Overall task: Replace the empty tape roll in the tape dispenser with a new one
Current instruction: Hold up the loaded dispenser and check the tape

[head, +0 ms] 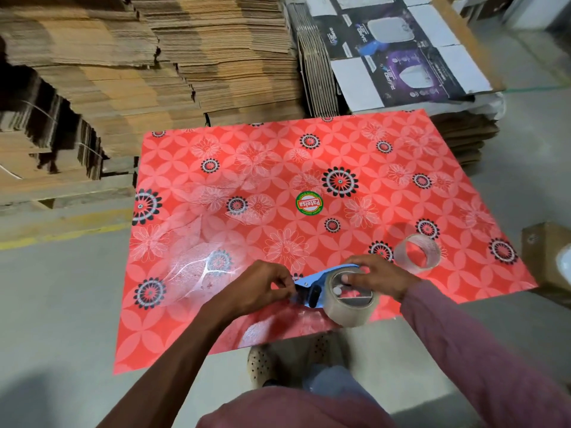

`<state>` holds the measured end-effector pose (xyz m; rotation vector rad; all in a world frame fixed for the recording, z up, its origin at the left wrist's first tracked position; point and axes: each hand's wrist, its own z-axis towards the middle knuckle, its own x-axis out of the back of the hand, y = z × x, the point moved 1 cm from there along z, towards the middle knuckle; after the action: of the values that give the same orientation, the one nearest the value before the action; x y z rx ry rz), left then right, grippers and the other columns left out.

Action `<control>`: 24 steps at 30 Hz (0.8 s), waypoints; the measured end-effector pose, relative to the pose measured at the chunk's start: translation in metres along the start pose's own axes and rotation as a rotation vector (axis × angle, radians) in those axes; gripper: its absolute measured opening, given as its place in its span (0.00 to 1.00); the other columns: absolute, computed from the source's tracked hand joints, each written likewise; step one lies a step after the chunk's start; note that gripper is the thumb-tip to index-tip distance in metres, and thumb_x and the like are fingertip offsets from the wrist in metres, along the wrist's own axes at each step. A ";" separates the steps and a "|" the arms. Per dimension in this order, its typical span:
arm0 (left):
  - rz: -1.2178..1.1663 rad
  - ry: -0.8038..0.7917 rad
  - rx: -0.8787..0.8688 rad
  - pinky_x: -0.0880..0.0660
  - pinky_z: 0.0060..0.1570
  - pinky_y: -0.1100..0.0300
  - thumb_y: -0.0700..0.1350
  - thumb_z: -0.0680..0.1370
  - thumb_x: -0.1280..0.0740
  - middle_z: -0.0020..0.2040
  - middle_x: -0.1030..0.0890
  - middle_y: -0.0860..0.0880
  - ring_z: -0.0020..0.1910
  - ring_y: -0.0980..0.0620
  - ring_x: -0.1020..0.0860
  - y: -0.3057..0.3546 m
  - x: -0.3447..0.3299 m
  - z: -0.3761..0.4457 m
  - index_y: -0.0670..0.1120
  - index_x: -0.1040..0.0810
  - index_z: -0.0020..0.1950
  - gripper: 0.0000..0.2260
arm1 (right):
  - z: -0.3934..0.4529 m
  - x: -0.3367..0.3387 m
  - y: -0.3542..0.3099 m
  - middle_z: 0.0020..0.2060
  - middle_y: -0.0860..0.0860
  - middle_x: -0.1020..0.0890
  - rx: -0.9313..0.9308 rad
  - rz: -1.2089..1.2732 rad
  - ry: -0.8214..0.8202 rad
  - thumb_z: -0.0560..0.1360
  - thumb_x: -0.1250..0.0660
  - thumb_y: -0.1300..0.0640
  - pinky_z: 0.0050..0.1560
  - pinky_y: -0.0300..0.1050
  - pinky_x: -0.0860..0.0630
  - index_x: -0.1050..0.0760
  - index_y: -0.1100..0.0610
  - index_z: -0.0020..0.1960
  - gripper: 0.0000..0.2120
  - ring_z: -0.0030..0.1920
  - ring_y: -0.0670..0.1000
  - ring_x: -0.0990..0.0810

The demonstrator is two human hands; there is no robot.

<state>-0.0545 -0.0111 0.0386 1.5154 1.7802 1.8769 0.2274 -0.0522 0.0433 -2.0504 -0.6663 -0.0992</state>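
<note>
Overhead, from the head camera, the readable writing comes first: a round green-rimmed sticker (309, 204) near the middle of the red floral table (278, 168) reads "Patelsa", upside down to the wearer. Beyond the table's far right corner, flattened printed cartons (401, 54) carry the words "RAPID JET" beside pictures of a white appliance; smaller print there is too fine to read. Stacks of plain brown corrugated sheets (154, 57) fill the far left.

At the table's near edge both hands meet over a blue tape dispenser (312, 281). A full roll of clear tape (352, 307) sits on the dispenser's hub, its open side facing up toward the camera. The right hand (378, 278) comes in from a pink sleeve (482, 366), palm down, and closes over the far side of the roll and dispenser frame, thumb pressed on the inside of the roll near the hub. The left hand (262, 285), forearm bare, reaches across from the lower left with fingers curled tight in a pinch at the dispenser's front end, by the black roller; what exactly lies between the fingertips is blurred.

Just beyond the right hand, a nearly spent clear tape ring (417, 251) lies apart on the table, tilted on its edge. A brown box (543, 257) stands off the table's right side.
</note>
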 end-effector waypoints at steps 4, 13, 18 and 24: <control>0.048 0.091 0.018 0.23 0.46 0.61 0.39 0.77 0.29 0.44 0.14 0.49 0.43 0.54 0.17 -0.004 -0.003 0.019 0.44 0.15 0.45 0.03 | 0.033 0.033 -0.007 0.47 0.53 0.19 0.089 -0.320 0.017 0.76 0.27 0.58 0.49 0.44 0.30 0.18 0.58 0.53 0.07 0.50 0.51 0.23; 0.027 0.351 0.129 0.28 0.46 0.72 0.36 0.75 0.27 0.44 0.14 0.49 0.44 0.52 0.17 -0.021 -0.010 0.058 0.42 0.15 0.44 0.03 | 0.097 0.070 -0.013 0.57 0.59 0.18 0.267 -0.600 0.111 0.77 0.29 0.57 0.61 0.57 0.26 0.20 0.58 0.63 0.15 0.59 0.61 0.21; 0.088 0.434 0.144 0.22 0.47 0.57 0.37 0.75 0.26 0.45 0.13 0.48 0.45 0.49 0.16 -0.025 -0.015 0.069 0.43 0.14 0.46 0.03 | 0.113 0.076 -0.010 0.54 0.58 0.18 0.323 -0.613 0.129 0.78 0.32 0.59 0.59 0.57 0.25 0.19 0.58 0.61 0.12 0.57 0.61 0.21; 0.103 0.414 0.213 0.20 0.48 0.49 0.48 0.75 0.31 0.45 0.13 0.50 0.46 0.49 0.15 -0.027 -0.016 0.072 0.46 0.13 0.48 0.09 | 0.119 0.076 -0.008 0.52 0.57 0.18 0.321 -0.633 0.100 0.75 0.35 0.54 0.56 0.54 0.26 0.18 0.57 0.59 0.16 0.54 0.60 0.21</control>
<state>-0.0094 0.0341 -0.0072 1.3774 2.1734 2.2469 0.2649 0.0795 0.0089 -1.4615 -1.1656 -0.4266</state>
